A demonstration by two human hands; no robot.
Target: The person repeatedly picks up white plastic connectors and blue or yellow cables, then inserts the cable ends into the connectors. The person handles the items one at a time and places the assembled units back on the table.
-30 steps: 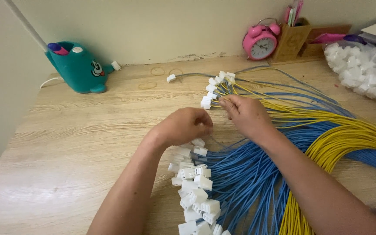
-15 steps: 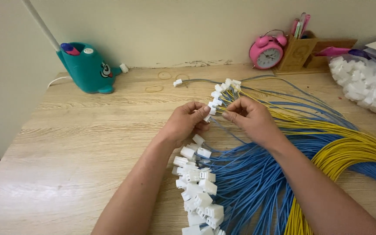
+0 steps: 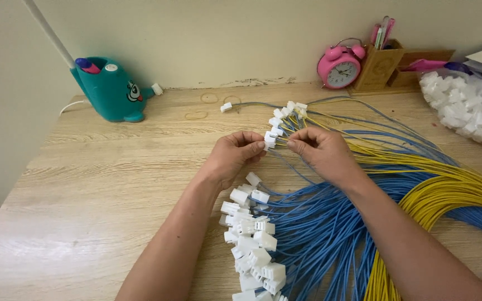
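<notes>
My left hand (image 3: 234, 156) pinches a small white plastic connector (image 3: 270, 138) at its fingertips. Opposite it, my right hand (image 3: 320, 151) grips thin wires right at that connector, so both hands meet above the wooden desk (image 3: 112, 184). Just beyond my fingers lies a small fan of blue and yellow wires tipped with white connectors (image 3: 285, 113). Below my hands spreads a thick bundle of blue wires (image 3: 319, 234) ending in a heap of white connectors (image 3: 252, 239). Yellow wires (image 3: 447, 189) curve along the right side.
A teal whale-shaped holder (image 3: 110, 89) stands at the back left, a pink alarm clock (image 3: 338, 66) and a wooden pen box (image 3: 386, 64) at the back. A clear bag of white connectors (image 3: 470, 106) lies far right. Rubber bands (image 3: 207, 99) rest near the wall.
Both hands have moved up to the fan of connector-tipped wires. My left hand has come up beside the right and closed on a connector. The camera has tilted slightly.
</notes>
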